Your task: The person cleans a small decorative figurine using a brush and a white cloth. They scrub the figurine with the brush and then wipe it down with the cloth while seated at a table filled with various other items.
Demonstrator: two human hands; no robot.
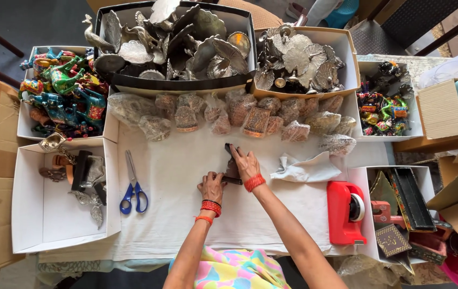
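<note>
Both hands on a small dark box at the cloth's centre.
Left hand and right hand clasp it; scissors at nine o'clock; tape dispenser at four; wrapped bundles at twelve.

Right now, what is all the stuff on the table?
dark box: one, brown-black, centre, under both hands
scissors: one, blue handles, left of hands
tape dispenser: one, red, right
white cloth: one, crumpled, right of hands
wrapped packets: many, clear plastic, row behind
metal peacocks: many, silver, back boxes
painted animal figures: many, multicoloured, left box
left hand: red bangles, on box
right hand: red bangles, on box
</note>
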